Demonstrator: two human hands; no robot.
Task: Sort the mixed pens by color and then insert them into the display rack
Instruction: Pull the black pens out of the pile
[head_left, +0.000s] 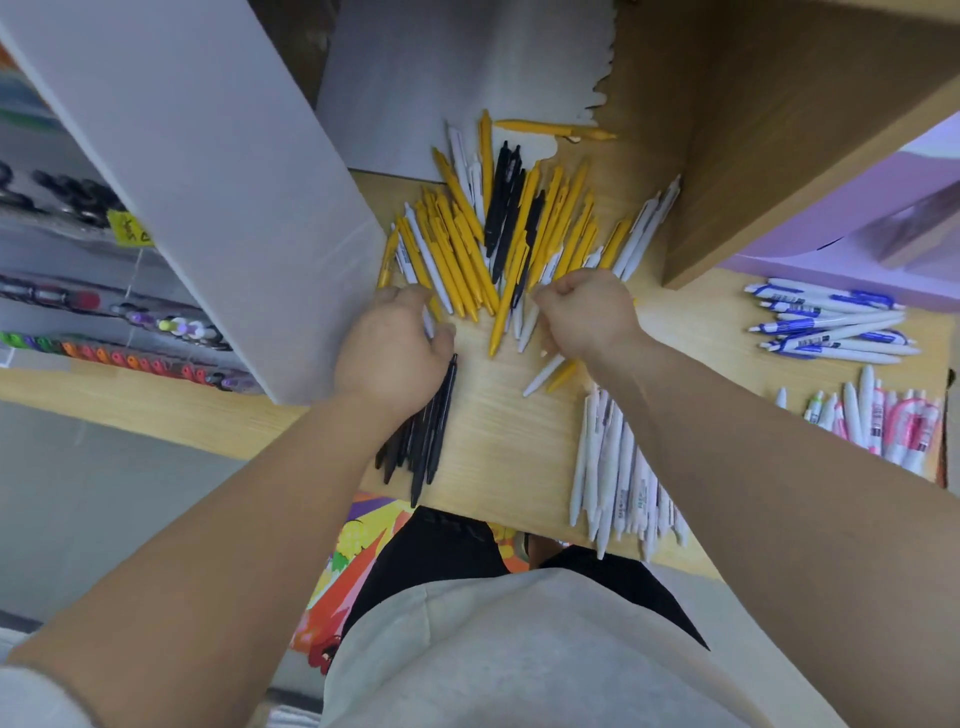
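**Both hands at the near edge of the mixed heap**

The mixed heap of yellow, white and black plastic pens (509, 234) fans out on the pale wooden worktop (509, 426), at 12 o'clock from you. Your left hand (392, 348) sits at the heap's 7 o'clock edge with its fingers curled down among the pen tips. A white pen shows beside the thumb, but I cannot tell whether the hand grips it. The sorted row of black pens (423, 447) lies under that wrist, toward 6 o'clock.

Your right hand (587, 312) is at the heap's 5 o'clock edge, knuckles up and fingers curled under. A loose white pen (543, 375) and a loose yellow pen (563, 375) poke out beneath it at 7 o'clock. I cannot tell whether they are held or just lying there.

The bundle of plain white pens (618, 478) lies at 6 o'clock from that hand, beside your forearm. The blue-and-white pens (831, 322) lie well apart at its 3 o'clock.
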